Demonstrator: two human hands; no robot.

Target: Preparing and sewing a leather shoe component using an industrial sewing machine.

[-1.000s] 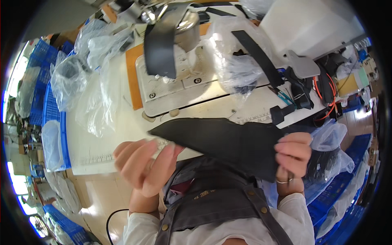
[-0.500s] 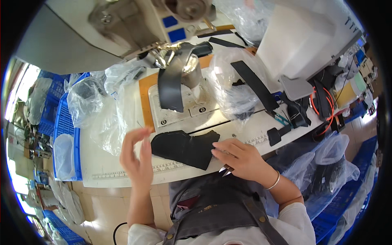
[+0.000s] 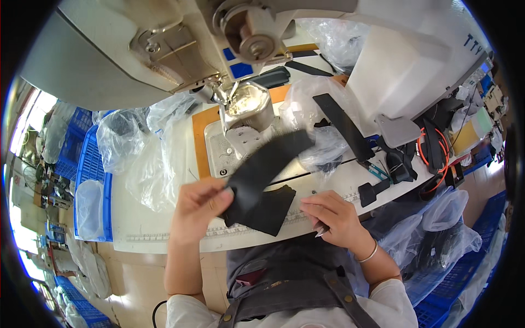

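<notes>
My left hand [image 3: 199,208] is closed on the lower end of a curved black strip [image 3: 273,156], which looks like leather or synthetic sheet. The strip is lifted and tilted to the upper right, its far end smeared by motion. Under it a flat, wide black piece [image 3: 270,213] lies on the table, partly covered by the strip. My right hand [image 3: 333,218], right of that piece, keeps small metal snips [image 3: 321,230] tucked in the palm; only their pointed tips show. Behind the strip stands the metal post [image 3: 246,112] of a sewing machine.
The sewing machine head [image 3: 219,49] overhangs the white table [image 3: 147,229], which carries a printed ruler [image 3: 164,236]. Clear plastic bags [image 3: 153,169] lie left. A long black strip [image 3: 344,123], turquoise-handled tool [image 3: 377,170] and grey pad [image 3: 396,131] are right. Blue crates [image 3: 108,208] flank the table.
My left hand has taken hold of the curved strip, which hung at the machine's post, and drawn it toward me over the flat piece. My right hand has shifted slightly right.
</notes>
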